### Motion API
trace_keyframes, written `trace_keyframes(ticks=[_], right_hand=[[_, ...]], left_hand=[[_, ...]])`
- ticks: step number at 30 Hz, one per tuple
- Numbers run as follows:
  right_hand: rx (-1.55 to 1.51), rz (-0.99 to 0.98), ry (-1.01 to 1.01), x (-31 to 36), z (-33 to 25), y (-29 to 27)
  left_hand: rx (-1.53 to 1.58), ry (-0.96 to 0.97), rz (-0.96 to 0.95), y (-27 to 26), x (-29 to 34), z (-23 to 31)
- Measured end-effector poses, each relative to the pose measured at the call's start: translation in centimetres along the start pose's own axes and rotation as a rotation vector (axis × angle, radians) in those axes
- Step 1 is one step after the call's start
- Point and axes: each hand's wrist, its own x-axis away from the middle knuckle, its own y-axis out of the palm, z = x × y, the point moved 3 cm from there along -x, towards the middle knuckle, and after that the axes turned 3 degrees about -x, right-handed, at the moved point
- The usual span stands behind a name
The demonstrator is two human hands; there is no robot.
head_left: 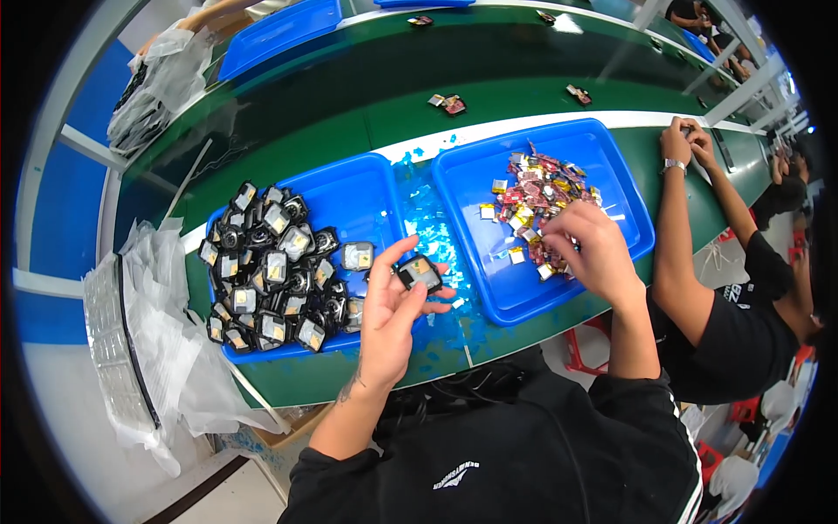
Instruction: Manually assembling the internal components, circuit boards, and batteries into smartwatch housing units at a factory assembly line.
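My left hand (388, 330) is closed on a small black square housing (422, 273), like a smartwatch case, with a silver and tan inside turned up. It is held between the two blue trays. My right hand (595, 247) reaches over the right blue tray (635, 196), fingers curled into a pinch at a heap of small parts (546, 194). These look like red circuit boards with silver, yellow-taped battery cells. What the pinch holds, if anything, is hidden. Many similar black housings (276, 267) are piled in the left blue tray (371, 205).
Blue scraps of film (429, 223) litter the green bench between the trays. Plastic sheeting (188, 341) hangs at the left edge. Small clusters of parts (452, 104) lie on the green surface beyond. At right, a co-worker's forearms (676, 218) rest close to the right tray.
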Motion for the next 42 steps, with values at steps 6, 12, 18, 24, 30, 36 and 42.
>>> trace_keyframes(ticks=[6,12,18,24,30,36,42], right_hand=[[0.127,0.058,0.144,1.0,0.3,1.1],[-0.246,0.141,0.260,1.2,0.6,1.0],[-0.137,0.313,0.212,0.7,1.1,0.0],[-0.078,0.165,0.187,1.3,0.6,1.3],[-0.095,-0.025,-0.109,0.1,-2.3,2.9],[-0.060,-0.229,-0.255,-0.1,-3.7,4.4],[-0.511,0.037,0.013,0.1,-3.9,3.3]], left_hand=[[0.068,0.021,0.026,0.0,0.1,-0.6],[-0.011,-0.003,-0.026,0.5,0.2,-0.2],[0.003,-0.007,-0.009,0.6,0.5,-0.4],[0.008,-0.026,-0.017,0.9,0.6,-0.6],[-0.023,0.009,0.010,1.0,0.6,-0.4],[-0.073,0.053,-0.019,0.6,0.5,-0.7],[-0.183,0.060,-0.039,0.9,0.6,-0.6]])
